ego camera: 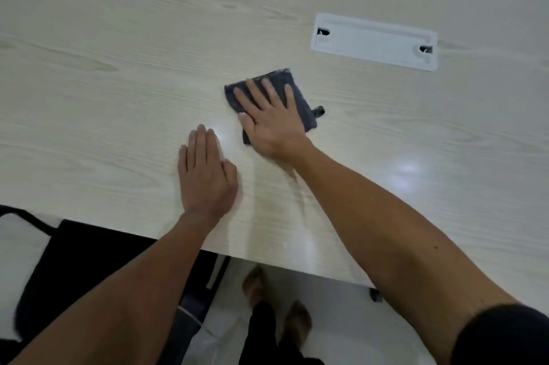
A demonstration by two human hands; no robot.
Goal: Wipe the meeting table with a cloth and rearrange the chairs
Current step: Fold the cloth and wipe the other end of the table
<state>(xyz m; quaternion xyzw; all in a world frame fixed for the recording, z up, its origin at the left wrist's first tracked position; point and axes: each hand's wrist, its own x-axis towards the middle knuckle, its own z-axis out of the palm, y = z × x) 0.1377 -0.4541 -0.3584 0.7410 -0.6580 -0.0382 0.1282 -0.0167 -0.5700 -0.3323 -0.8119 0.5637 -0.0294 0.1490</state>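
Right hand at frame centre presses a grey cloth flat, fingers spread. Left hand lies palm-down on the desk, fingers extended, holding nothing.

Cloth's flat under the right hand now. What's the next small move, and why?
Probably sweep the right hand with the dark cloth away from you toward the white cable cover. The palm lies flat on the cloth, the left hand braces on the table, and that far stretch lies within reach.
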